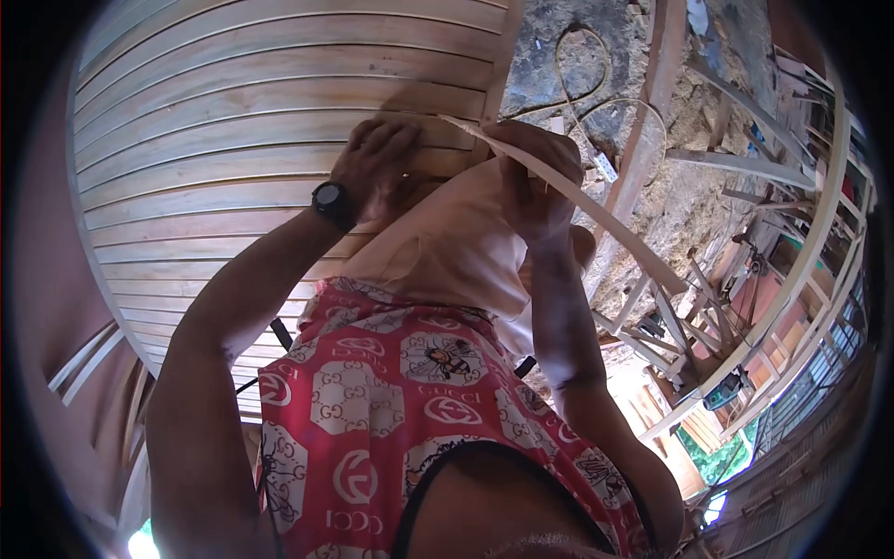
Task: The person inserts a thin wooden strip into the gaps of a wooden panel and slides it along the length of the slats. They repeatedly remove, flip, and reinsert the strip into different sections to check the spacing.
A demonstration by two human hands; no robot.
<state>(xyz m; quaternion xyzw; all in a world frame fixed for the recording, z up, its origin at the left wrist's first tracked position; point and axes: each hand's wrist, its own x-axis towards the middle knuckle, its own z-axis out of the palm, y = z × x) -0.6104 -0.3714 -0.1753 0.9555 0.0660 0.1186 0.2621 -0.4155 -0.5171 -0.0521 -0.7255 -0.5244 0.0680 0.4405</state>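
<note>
Holding a thin wooden strip (605,222) in your right hand (533,182), fingers closed round it near its upper end. It slants down to the right, off the slatted wooden panel (233,112). Panel looks mostly slatted already, and this strip looks not yet set in. Your left hand (372,158), wristwatch (331,203) on, rests curled fingers on the panel by the strip's tip; can't tell if it grips. Both forearms raised, elbows bent.

Counted: 1 left hand (372,160), 1 right hand (535,182), 1 wristwatch (332,203). Also 1 thin wood strip (607,224), 1 slatted panel (233,112) w/ over a dozen slats, 1 looped cord (596,93).
</note>
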